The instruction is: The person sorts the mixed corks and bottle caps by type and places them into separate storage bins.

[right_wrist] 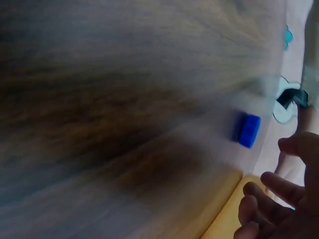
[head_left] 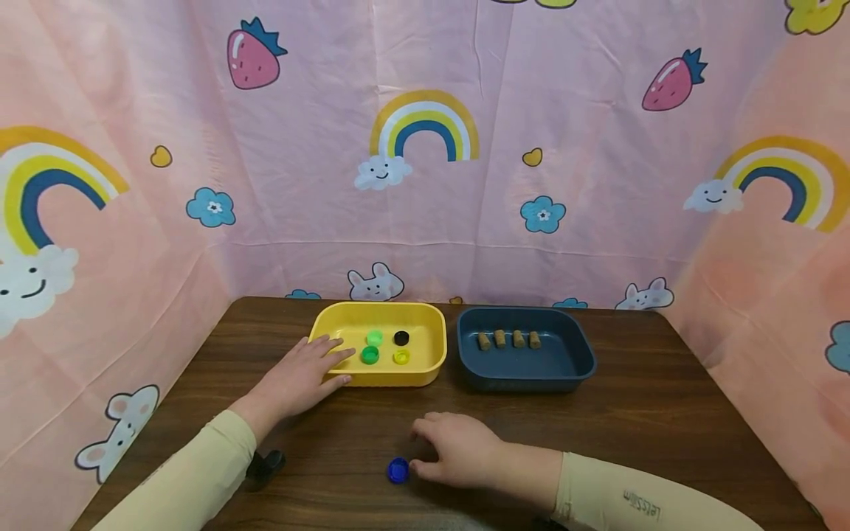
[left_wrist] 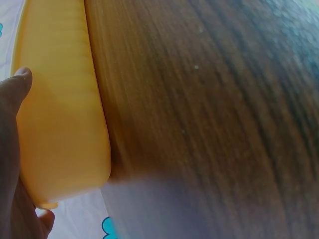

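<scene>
In the head view, my left hand (head_left: 299,377) rests with fairly straight fingers over the near left corner of a yellow tray (head_left: 415,377). Its thumb (left_wrist: 22,79) lies along the tray's outer wall in the left wrist view. Inside sit a light green cap (head_left: 375,338), a green cap (head_left: 370,355), a black cap (head_left: 401,338) and a yellow cap (head_left: 401,357). My right hand (head_left: 461,450) is just right of a blue bottle cap (head_left: 398,470) on the table. Thumb and fingers are apart, holding nothing; a small gap separates them from this cap (right_wrist: 249,131).
Right of the yellow tray stands a dark blue tray (head_left: 531,384) with several corks (head_left: 519,339) in a row. Both are near the back of the brown wooden table (head_left: 637,413). Patterned pink cloth (head_left: 425,221) hangs behind and at the sides.
</scene>
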A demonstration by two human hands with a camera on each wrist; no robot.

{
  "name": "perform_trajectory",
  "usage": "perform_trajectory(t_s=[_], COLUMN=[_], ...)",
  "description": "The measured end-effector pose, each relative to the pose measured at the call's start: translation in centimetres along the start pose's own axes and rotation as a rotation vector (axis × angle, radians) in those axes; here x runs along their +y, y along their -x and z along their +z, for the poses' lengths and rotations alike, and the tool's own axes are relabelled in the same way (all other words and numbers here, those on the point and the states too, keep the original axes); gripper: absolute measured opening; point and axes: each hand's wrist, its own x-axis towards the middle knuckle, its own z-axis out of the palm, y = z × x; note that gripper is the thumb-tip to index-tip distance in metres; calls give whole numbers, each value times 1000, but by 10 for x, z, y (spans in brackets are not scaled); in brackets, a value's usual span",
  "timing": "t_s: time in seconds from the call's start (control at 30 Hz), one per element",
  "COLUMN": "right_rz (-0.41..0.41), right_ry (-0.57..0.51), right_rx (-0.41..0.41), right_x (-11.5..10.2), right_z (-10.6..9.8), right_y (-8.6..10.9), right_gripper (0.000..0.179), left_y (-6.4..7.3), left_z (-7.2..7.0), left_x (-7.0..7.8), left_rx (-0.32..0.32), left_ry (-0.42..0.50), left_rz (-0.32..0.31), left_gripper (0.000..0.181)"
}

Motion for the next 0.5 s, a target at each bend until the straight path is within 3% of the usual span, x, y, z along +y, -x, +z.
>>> perform_trajectory(t_s=[0.2,0.5], right_rz=[-102,-128], right_ry=[201,254], right_rx=[-27,-85], right_x=[-9,-15], right_z=[9,14], right_y=[-6,-12], right_gripper=[38,46], left_y=[1,1], left_z=[0,-3], left_x=[1,2], left_rx=[7,8], left_ry=[2,-3], left_rz=[5,5], left_gripper=[58,59])
